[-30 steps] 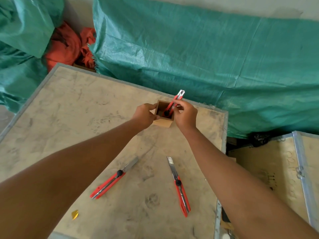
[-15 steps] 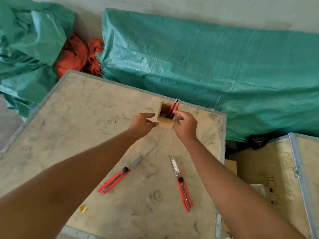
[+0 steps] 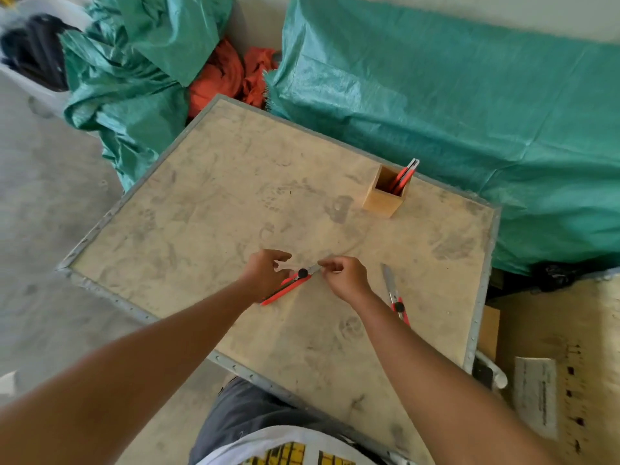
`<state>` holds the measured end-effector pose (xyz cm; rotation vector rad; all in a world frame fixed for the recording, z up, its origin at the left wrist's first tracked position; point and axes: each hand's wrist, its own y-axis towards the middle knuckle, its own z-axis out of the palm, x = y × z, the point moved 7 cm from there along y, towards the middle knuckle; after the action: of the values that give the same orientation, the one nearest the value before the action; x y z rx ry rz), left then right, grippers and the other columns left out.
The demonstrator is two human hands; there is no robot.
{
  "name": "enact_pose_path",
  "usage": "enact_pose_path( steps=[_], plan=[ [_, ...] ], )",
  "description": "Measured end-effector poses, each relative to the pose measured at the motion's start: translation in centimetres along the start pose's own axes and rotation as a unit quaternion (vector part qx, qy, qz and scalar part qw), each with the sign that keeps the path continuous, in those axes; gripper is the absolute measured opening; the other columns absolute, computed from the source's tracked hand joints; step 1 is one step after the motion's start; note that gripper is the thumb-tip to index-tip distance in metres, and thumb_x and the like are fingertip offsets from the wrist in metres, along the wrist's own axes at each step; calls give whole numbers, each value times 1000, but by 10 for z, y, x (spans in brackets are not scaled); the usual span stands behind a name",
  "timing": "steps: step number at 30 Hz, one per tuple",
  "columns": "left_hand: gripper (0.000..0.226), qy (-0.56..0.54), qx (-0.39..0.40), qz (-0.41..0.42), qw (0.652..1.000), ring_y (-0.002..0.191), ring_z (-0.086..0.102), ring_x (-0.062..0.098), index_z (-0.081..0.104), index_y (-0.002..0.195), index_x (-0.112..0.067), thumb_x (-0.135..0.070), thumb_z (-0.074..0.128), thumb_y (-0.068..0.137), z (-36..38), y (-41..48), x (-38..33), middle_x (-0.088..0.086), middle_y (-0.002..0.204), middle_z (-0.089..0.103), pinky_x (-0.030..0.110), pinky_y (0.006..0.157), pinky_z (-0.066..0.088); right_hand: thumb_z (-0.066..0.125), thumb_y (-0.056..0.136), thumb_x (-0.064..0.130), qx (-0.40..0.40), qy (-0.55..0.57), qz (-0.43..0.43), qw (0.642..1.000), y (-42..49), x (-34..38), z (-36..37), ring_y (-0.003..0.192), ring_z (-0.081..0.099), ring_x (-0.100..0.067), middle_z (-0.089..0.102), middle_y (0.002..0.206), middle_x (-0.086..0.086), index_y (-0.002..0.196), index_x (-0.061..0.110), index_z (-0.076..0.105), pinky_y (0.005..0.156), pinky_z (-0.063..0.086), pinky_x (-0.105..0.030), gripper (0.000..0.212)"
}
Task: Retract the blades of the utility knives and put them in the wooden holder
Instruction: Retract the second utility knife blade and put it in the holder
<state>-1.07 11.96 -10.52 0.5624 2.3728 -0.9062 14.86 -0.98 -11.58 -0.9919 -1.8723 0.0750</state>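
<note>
A light wooden holder (image 3: pixel 385 199) stands near the table's far right edge, with one red utility knife (image 3: pixel 405 176) upright in it. A second red knife (image 3: pixel 290 285) lies on the table between my hands, its blade out. My left hand (image 3: pixel 265 273) hovers over its handle, fingers apart and touching the red body. My right hand (image 3: pixel 347 280) pinches the blade end. A third red knife (image 3: pixel 394 295) lies to the right with its blade extended, partly hidden by my right forearm.
The table is a worn plywood crate top (image 3: pixel 208 209) with a metal rim. Green tarpaulin (image 3: pixel 469 122) and an orange cloth (image 3: pixel 231 75) lie behind it. Another crate (image 3: pixel 550 347) stands at the right. Bare floor lies to the left.
Both hands left the wooden holder, where one knife now stands, and came back toward me to the left knife on the table. The camera view shifted left.
</note>
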Motion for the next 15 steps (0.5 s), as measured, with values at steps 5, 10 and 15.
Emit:
enact_pose_path(
  steps=[5,10,15],
  plan=[
    [68,123,36,-3,992,113,61,25,62,132,-20,-44,82,72,10,-15,34,4,129,60,37,94,52,72,90,19,19,-13,31,999,-2,2,40,111,70,-24,76,116,-10,127,15,71,98,49,-27,38],
    [49,162,63,40,984,107,61,27,68,122,-20,-36,80,77,17,-20,36,10,117,60,33,91,49,73,90,18,-7,-21,46,999,1,1,51,113,70,-23,76,121,-8,125,13,72,91,44,-19,35],
    [36,149,72,95,982,98,63,23,72,114,-29,-34,73,78,21,-19,37,7,95,68,33,79,53,73,90,15,-35,0,58,998,-1,-2,51,104,71,-20,78,114,-6,115,13,76,84,42,-16,25]
  ],
)
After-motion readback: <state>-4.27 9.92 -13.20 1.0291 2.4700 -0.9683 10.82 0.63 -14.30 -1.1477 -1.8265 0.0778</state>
